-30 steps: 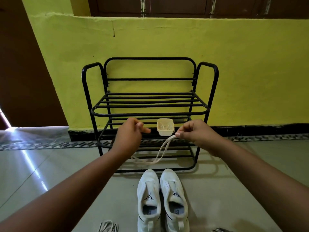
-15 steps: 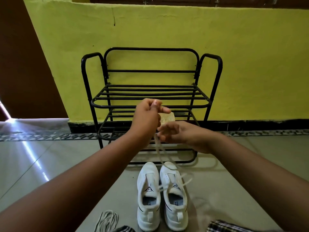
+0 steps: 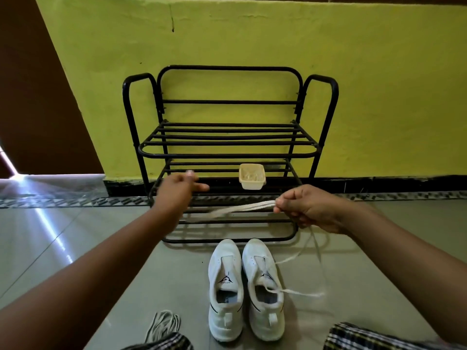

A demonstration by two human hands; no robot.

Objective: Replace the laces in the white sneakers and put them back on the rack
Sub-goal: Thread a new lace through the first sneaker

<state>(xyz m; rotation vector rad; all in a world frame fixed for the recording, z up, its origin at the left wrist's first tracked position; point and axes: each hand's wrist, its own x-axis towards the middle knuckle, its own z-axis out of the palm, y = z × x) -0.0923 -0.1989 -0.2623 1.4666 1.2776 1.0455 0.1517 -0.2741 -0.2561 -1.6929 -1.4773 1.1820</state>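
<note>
While both white sneakers (image 3: 245, 289) sit unlaced on the floor by the rack (image 3: 227, 147) front edge, right hand (image 3: 310, 208) pinches a new lace (image 3: 242, 208), left hand (image 3: 177, 190) blurred, grip unclear; threading and racking remain.

The rear wall (image 3: 252, 46) is painted yellow-green, with a short dark crack near its upper edge. A black skirting band (image 3: 379, 184) runs along its base. In front of the band, a strip of dark patterned tiles (image 3: 75, 201) crosses the floor. The floor (image 3: 63, 236) is laid with pale grey glossy tiles, with visible joint lines. A dark brown panel (image 3: 30, 97) stands to the left of the wall. A bright streak of light (image 3: 50, 223) reflects off the floor at the left.
</note>
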